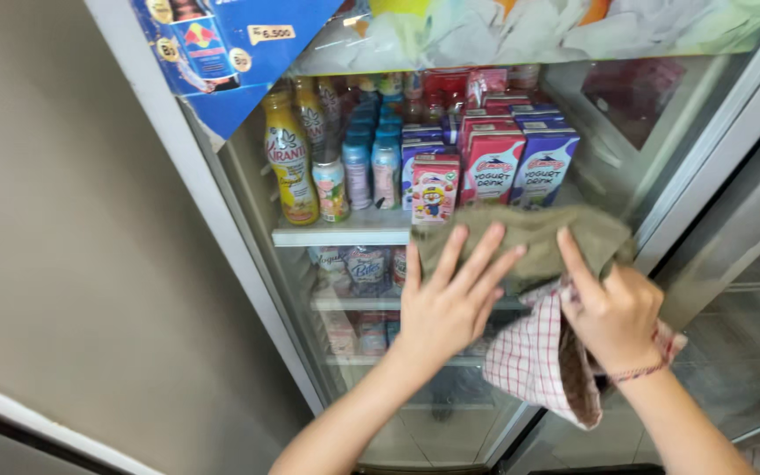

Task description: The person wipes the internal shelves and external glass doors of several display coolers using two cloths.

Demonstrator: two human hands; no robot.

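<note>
A white shelf (336,234) crosses the middle of the frame inside a glass-door cooler. On it, at left, stand a tall yellow bottle (288,158) and a small pale bottle (331,186); light blue bottles (371,167) stand just beside them. To the right are drink cartons: a pink one (434,186), a red one (493,165) and a purple one (545,164). Lower shelves (354,303) below hold packets, blurred.

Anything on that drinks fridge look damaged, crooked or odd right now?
Yes: the blue paper poster at the glass door's top left hangs slanted, its lower edge torn ragged. The drink cartons and bottles inside stand upright in rows.
</note>
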